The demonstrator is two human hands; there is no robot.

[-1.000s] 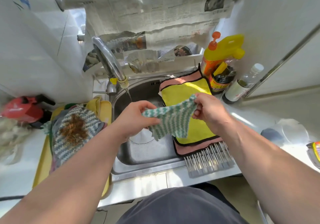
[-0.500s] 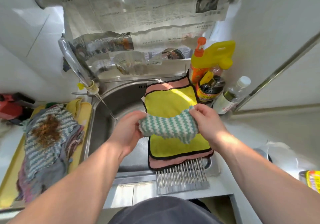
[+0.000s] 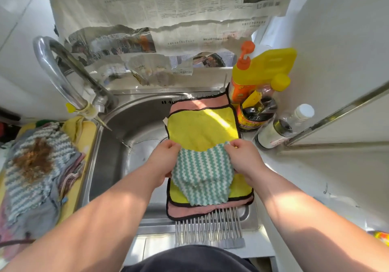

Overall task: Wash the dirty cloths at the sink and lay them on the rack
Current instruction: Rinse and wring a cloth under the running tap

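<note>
**Striped cloth comes down over the rack**

Both hands have swung the green-and-white striped cloth (image 3: 202, 174) away from the basin and opened it out flat, where a moment ago it was bunched between them.

At far left, a pile of dirty cloths (image 3: 35, 166) sits on a yellow tray (image 3: 84, 136), the top one marked with a brown stain. Next comes the faucet (image 3: 56, 71), curving over the steel sink (image 3: 117, 155). The left hand (image 3: 162, 160) pinches the striped cloth's far-left corner, fingers curled on the fabric. The right hand (image 3: 244, 158) pinches the far-right corner the same way.

The cloth is stretched between them, its held edge running left to right and the rest falling toward the person. It drapes over a yellow cloth (image 3: 200, 128), which lies on a pink cloth (image 3: 200, 103) spread on the rack (image 3: 208, 229) across the sink's right side. The lower part seems to rest on the yellow cloth already, while the held edge looks raised.

Both hands are equally near and the rack is straight below, so the laying looks almost done. What remains is probably lowering that far edge and letting go.

On the counter to the right stand a dish soap bottle (image 3: 244, 77), a dark jar (image 3: 255, 113) and a clear bottle (image 3: 280, 128).
</note>
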